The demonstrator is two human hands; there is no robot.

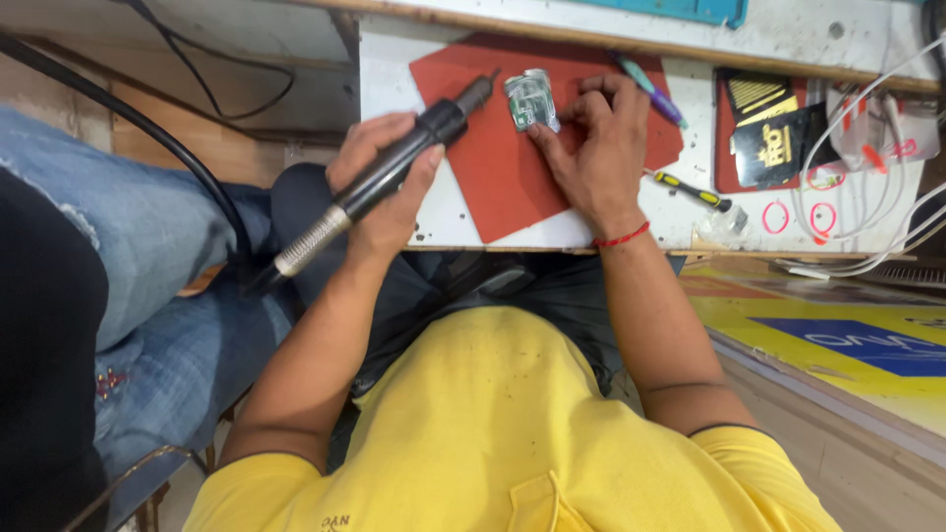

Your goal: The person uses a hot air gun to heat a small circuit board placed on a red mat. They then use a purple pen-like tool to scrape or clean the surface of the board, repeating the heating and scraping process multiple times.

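My left hand is wrapped around a black hot-air tool whose metal nozzle points up and right over a red mat. The nozzle tip sits just left of a small green circuit board lying on the mat. My right hand rests on the mat with its fingertips pressed on the board's right and lower edge. A red thread circles my right wrist.
The white worktop also holds a yellow-and-black screwdriver, a purple-teal pen, black card packets and white cables. A black hose runs from the tool. Another person's jeans-clad leg is at the left.
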